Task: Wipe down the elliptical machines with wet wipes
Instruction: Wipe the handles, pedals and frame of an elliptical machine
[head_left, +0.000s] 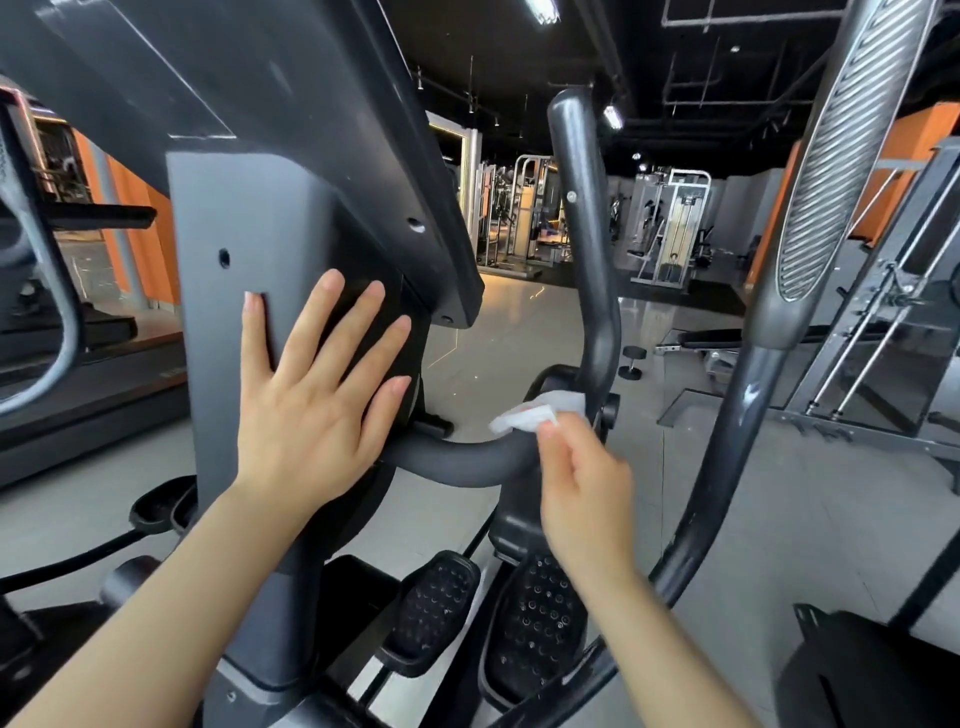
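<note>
mid-wipe on this one, nowhere near finished as far as i can tell. the right hand (582, 483) is pinching a crumpled white wet wipe (540, 413) between thumb and fingertips and has it pressed against the curved fixed handlebar (457, 460), right at the bend where the bar turns upward. the left hand (317, 395) is flat and spread, fingers straight, palm resting on the grey centre column (228, 364) under the console, looks like it's just bracing, no wipe in it.

what's done? honestly can't say from the surfaces, nothing shows a wet sheen or a clean/dirty line, so i can't tell whether the column or the console has had a pass. my guess is the handlebar is the part in hand now and only that bend is getting contact.

what looks left on this machine: the upright part of that handlebar, the long moving arm with the ribbed grip (852, 156) on the right, well apart from the wipe, and the two studded foot pedals (535, 623) down low, which look dusty-ish. the task says machines, plural, and there's more dark equipment at the left edge, though i can't tell if that's another elliptical. so early to middle, i'd say.
</note>
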